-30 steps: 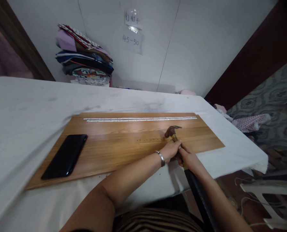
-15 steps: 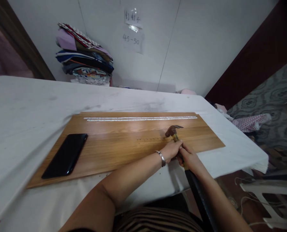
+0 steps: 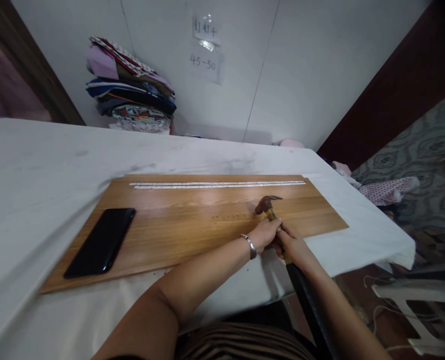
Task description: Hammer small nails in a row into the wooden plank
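A claw hammer [image 3: 266, 203] with a rusty head is held above the right half of the wooden board [image 3: 170, 225], its claw pointing right. My left hand [image 3: 266, 233], wearing a silver bracelet [image 3: 250, 246], is closed around the upper handle just below the head. Close behind it, my right hand [image 3: 294, 244] grips the handle lower down; the two hands touch. The dark lower handle runs back along my right forearm. A row of small dark marks or nails [image 3: 230, 216] lies on the board left of the hammer head; they are too small to tell which.
A black phone [image 3: 101, 242] lies at the board's left end. Two white measuring strips [image 3: 215, 185] run along its far edge. Folded cloths [image 3: 132, 90] are stacked against the wall on the white-covered table [image 3: 42, 165]. A white plastic stool [image 3: 406, 305] stands at lower right.
The hammer and both hands stay almost in place, with only a very slight shift to the left in view. The grips look the same.
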A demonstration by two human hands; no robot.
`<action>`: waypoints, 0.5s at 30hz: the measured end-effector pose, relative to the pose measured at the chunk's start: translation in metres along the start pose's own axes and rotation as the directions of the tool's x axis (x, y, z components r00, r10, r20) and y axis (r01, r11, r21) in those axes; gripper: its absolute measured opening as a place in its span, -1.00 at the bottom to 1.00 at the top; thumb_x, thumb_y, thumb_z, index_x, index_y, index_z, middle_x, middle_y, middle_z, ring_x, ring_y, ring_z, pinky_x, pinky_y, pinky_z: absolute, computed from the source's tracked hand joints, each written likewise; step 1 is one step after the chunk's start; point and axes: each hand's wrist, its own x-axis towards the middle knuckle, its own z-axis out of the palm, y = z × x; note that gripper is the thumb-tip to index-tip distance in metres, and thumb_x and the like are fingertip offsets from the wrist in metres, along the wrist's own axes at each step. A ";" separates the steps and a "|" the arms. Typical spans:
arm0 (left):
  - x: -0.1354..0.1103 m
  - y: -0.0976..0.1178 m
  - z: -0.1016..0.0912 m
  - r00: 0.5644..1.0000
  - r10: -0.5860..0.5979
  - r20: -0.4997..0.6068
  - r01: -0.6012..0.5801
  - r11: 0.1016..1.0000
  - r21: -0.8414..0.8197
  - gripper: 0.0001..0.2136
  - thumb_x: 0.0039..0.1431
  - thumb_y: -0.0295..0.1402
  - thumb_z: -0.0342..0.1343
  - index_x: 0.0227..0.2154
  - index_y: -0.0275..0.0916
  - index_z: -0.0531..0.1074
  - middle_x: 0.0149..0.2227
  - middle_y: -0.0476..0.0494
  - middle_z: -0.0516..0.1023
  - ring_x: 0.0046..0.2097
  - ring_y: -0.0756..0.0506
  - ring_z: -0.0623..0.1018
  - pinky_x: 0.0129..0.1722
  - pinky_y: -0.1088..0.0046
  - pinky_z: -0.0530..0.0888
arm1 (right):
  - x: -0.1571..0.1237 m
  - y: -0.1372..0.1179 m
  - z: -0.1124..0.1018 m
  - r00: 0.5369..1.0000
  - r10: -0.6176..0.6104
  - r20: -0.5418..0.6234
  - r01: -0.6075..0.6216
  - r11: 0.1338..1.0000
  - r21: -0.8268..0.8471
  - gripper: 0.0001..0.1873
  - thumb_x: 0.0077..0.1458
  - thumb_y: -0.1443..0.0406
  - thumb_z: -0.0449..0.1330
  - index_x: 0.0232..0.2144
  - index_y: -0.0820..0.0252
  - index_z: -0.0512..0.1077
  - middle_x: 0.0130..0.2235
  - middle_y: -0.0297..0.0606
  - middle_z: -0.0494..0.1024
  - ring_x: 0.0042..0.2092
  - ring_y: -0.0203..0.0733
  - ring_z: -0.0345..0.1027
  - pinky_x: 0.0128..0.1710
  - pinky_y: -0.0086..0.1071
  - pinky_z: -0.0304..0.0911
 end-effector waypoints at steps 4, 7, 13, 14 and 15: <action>0.002 -0.002 -0.001 1.000 -0.001 0.011 0.001 1.000 0.001 -0.83 0.35 -0.23 0.01 -0.27 -0.23 0.26 -0.58 0.04 0.39 -0.64 -0.02 0.45 -0.64 0.51 0.42 | -0.001 -0.001 0.001 1.000 -0.001 0.003 0.001 1.000 0.015 -0.56 0.14 0.02 0.09 -0.12 0.22 0.45 -0.73 -0.53 0.27 -0.70 -0.28 0.12 -0.67 -0.41 -0.01; 0.001 -0.001 0.000 1.000 0.007 0.004 -0.007 1.000 0.013 -0.85 0.37 -0.25 -0.03 -0.28 -0.21 0.24 -0.59 0.07 0.35 -0.66 -0.01 0.43 -0.62 0.50 0.43 | -0.001 -0.002 0.001 1.000 -0.008 0.000 0.008 1.000 0.022 -0.54 0.13 0.01 0.10 -0.10 0.23 0.43 -0.73 -0.54 0.27 -0.70 -0.27 0.12 -0.67 -0.41 0.00; -0.002 0.001 0.000 0.999 -0.012 0.033 0.011 0.998 0.056 -0.85 0.41 -0.26 -0.12 -0.25 -0.21 0.21 -0.59 0.07 0.34 -0.65 -0.03 0.44 -0.60 0.44 0.47 | 0.000 -0.001 -0.001 1.000 -0.004 -0.003 0.004 1.000 0.002 -0.61 0.16 0.05 0.10 -0.13 0.19 0.46 -0.72 -0.52 0.28 -0.69 -0.27 0.13 -0.66 -0.40 0.02; -0.001 0.001 0.000 0.999 -0.007 0.032 0.005 0.998 0.061 -0.84 0.41 -0.25 -0.12 -0.24 -0.22 0.21 -0.59 0.07 0.35 -0.65 -0.03 0.44 -0.59 0.43 0.48 | 0.000 -0.001 -0.001 1.000 -0.006 -0.007 0.006 1.000 0.002 -0.62 0.16 0.05 0.10 -0.13 0.18 0.47 -0.71 -0.51 0.28 -0.68 -0.27 0.14 -0.66 -0.40 0.03; -0.001 0.001 0.000 1.000 0.003 0.028 -0.004 0.998 0.063 -0.84 0.41 -0.25 -0.12 -0.24 -0.22 0.22 -0.59 0.06 0.36 -0.65 -0.03 0.44 -0.58 0.42 0.49 | -0.001 -0.001 -0.001 1.000 -0.010 -0.011 0.010 1.000 0.001 -0.62 0.17 0.05 0.10 -0.14 0.18 0.47 -0.71 -0.51 0.29 -0.68 -0.27 0.15 -0.66 -0.40 0.03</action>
